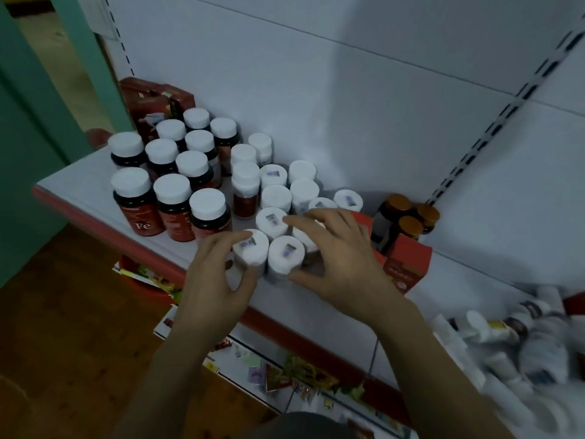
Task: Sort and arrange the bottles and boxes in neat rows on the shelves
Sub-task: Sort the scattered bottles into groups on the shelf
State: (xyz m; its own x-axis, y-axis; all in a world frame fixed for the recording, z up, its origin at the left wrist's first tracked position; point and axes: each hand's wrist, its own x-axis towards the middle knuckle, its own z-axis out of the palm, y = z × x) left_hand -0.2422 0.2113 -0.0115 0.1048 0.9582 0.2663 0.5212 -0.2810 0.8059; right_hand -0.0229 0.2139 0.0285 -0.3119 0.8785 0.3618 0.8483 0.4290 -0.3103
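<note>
- The left hand (218, 277), low in the centre of the frame, curls thumb and fingers round the front white bottle (250, 251) at the edge of the shelf (79, 182).
- The right hand (345, 258) arches over the neighbouring white bottles (286, 256), with its fingers bent across their caps and its thumb against one bottle's side.
- Dark bottles (171, 210) with white caps stand in rows at left, in front of red boxes (152, 106).
- Orange-capped bottles (408, 217) stand at right, behind a red carton (408, 261).
- A blurred heap of bottles (522, 337) lies at lower right.
</note>
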